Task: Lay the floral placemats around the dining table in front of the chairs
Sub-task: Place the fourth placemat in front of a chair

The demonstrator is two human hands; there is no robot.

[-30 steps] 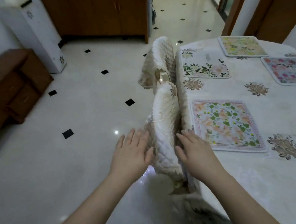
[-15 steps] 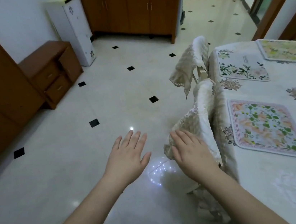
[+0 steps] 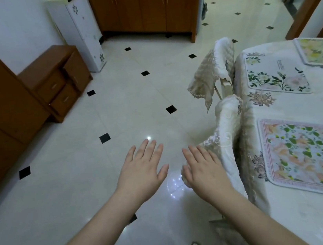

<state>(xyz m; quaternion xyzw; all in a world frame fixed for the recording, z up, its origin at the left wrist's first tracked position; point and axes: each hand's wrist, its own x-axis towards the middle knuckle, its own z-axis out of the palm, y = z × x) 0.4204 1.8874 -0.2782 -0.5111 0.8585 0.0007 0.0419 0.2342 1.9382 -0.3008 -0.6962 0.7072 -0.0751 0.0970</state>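
Both hands were open and empty: the left hand (image 3: 142, 170) over the floor, the right hand (image 3: 203, 168) at the lace-covered chair (image 3: 228, 134). Three floral rectangular placemats (image 3: 304, 155) lay on the white-clothed desk (image 3: 298, 104).

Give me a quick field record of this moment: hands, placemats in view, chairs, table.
left hand: open, fingers spread, over the floor, holds nothing
right hand: open, fingers straight, at the near chair cover; contact unclear
near placemat: flat on the table, green-leaf print, in front of near chair
middle placemat: flat, white with flower border, in front of far chair cover
far placemat: yellow-green, partly cut off by frame
table: covered by embroidered cloth
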